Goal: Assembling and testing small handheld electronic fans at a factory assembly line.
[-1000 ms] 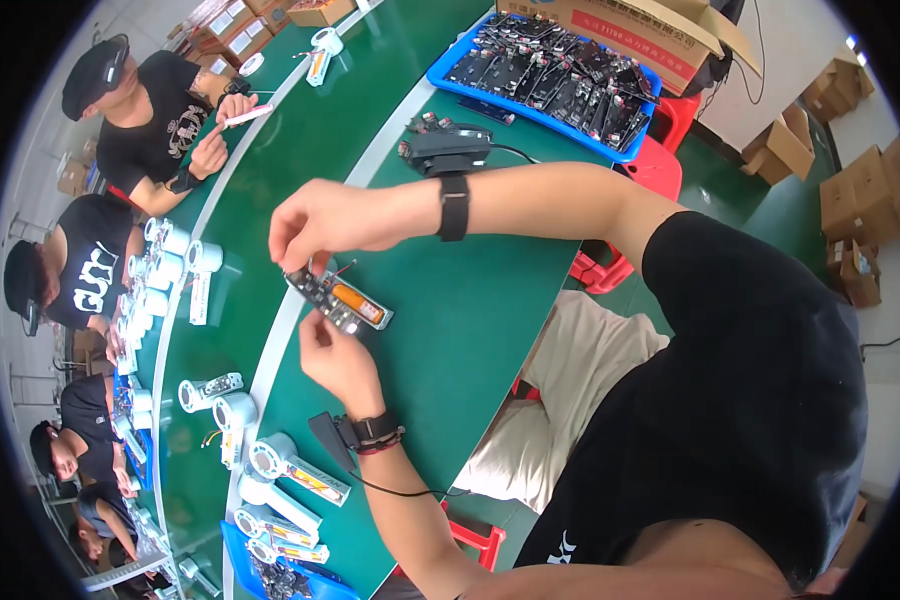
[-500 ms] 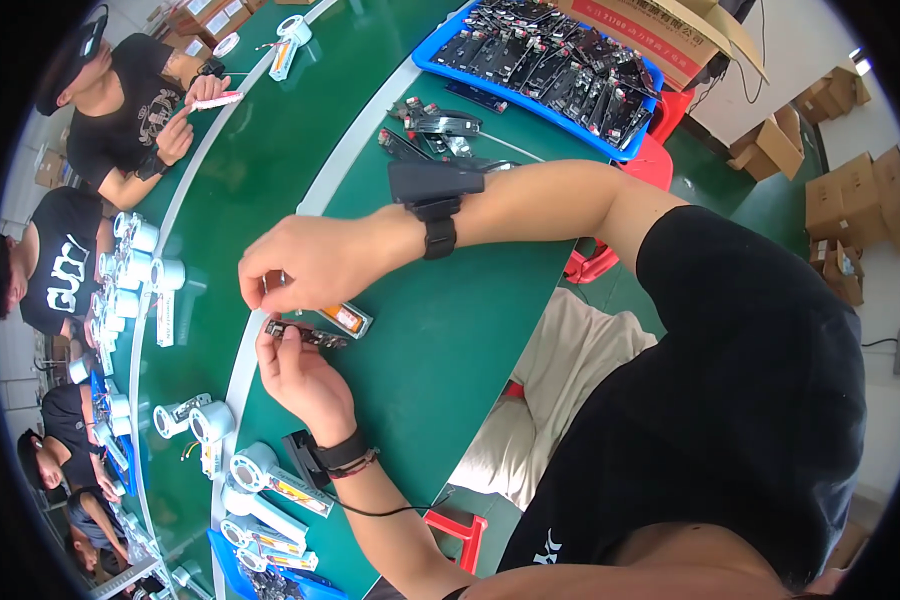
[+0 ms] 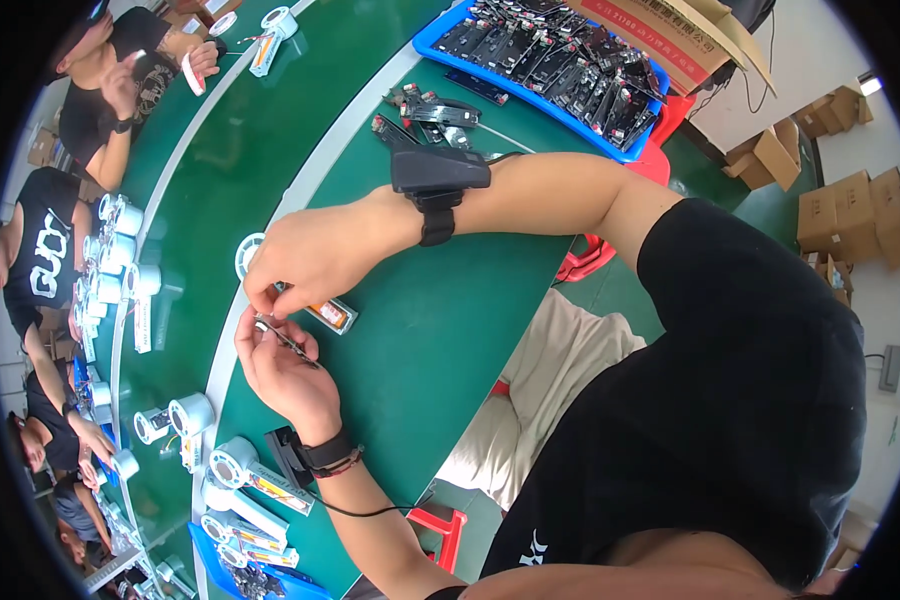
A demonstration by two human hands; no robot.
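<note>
My left hand (image 3: pixel 282 372) holds a small dark circuit part (image 3: pixel 280 336) pinched between its fingers, just above the green table (image 3: pixel 440 330). My right hand (image 3: pixel 315 255) reaches across from the right and its fingertips pinch the same part at its upper end. A small orange and black module (image 3: pixel 332 315) lies on the table right beside both hands. Both wrists wear black strapped devices.
A blue tray (image 3: pixel 440 45) full of dark parts stands at the far right end, with loose parts (image 3: pixel 425 110) before it. White tape rolls (image 3: pixel 190 412) and packets (image 3: pixel 270 490) lie near my left elbow. Other people (image 3: pixel 120 80) work along the conveyor at left. Cardboard boxes (image 3: pixel 850 210) sit on the floor.
The view has shifted and both hands have come closer together; the dark part now sits pinched between both hands, and the orange module lies on the table beside them.
</note>
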